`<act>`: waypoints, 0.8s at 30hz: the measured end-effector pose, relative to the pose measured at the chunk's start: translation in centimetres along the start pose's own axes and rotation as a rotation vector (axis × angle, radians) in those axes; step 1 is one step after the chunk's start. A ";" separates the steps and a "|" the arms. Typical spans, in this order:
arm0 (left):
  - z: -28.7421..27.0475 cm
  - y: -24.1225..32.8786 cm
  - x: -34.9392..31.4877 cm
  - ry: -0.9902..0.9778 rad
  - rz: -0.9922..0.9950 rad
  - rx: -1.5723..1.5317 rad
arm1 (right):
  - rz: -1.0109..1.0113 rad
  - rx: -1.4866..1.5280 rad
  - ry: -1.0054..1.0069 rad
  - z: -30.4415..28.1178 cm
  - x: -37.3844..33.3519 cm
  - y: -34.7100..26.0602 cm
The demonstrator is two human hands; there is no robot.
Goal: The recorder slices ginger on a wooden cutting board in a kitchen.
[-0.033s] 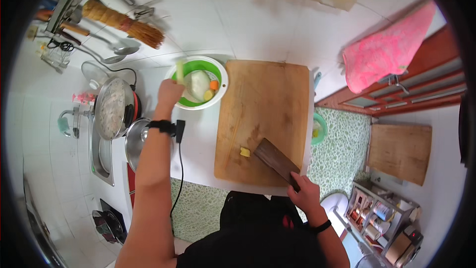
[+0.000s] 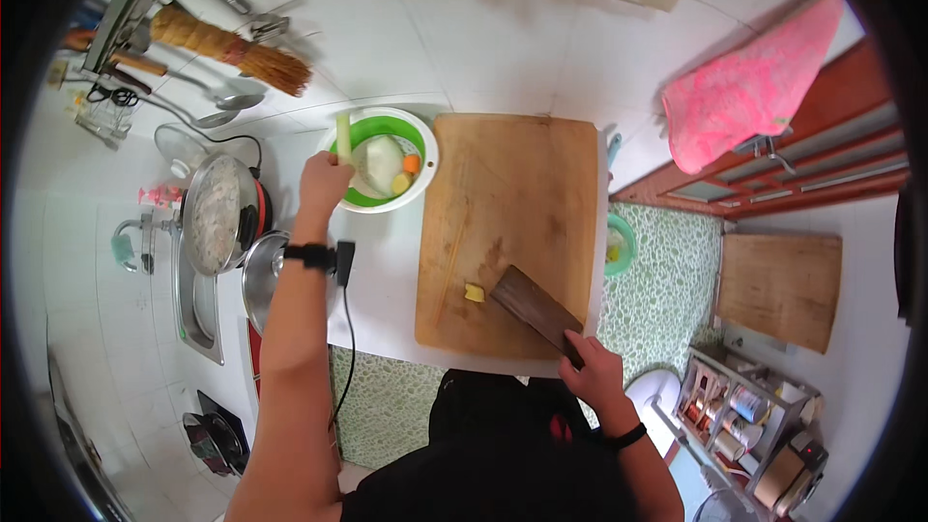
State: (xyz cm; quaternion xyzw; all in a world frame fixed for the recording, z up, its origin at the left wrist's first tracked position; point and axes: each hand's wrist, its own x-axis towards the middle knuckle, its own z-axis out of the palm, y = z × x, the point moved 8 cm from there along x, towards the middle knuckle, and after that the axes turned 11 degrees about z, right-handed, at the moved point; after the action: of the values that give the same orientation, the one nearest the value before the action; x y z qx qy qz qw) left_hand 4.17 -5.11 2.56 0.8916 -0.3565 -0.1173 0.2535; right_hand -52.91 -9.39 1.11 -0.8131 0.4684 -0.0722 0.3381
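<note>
My left hand (image 2: 326, 179) is closed on a pale green stalk (image 2: 343, 137), which points up over the left rim of a white basin (image 2: 432, 157) with a green inner basket. Inside the basin lie a large white vegetable piece (image 2: 384, 162), an orange carrot piece (image 2: 412, 163) and a small yellowish piece (image 2: 401, 183). A dark-bladed cleaver (image 2: 532, 304) is gripped by its handle in my right hand (image 2: 593, 370). Its blade rests low on the wooden cutting board (image 2: 522, 184), the tip beside a small yellow piece (image 2: 474, 293).
Left of the basin stand a lidded pan (image 2: 220, 213) on a cooker and a steel bowl (image 2: 259, 280). A black cord (image 2: 352, 329) hangs near my left forearm. A green bowl (image 2: 620, 244) sits beyond the counter's right edge. Ladles and a brush (image 2: 232, 48) hang on the wall.
The view has shifted slightly, moving most things a little left in the picture. The stalk was blurred and now shows sharply. Both hands keep their holds; the cleaver stays on the board.
</note>
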 end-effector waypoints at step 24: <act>18.7 1.9 -14.1 -0.338 0.339 -0.162 | -0.096 0.032 0.131 2.3 1.2 1.7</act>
State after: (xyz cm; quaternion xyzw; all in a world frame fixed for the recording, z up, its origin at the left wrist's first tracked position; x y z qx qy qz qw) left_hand -14.40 -3.40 -11.82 0.7636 -0.5276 -0.2487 0.2771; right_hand -52.46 -9.81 -1.93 -0.8225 0.4488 -0.1487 0.3161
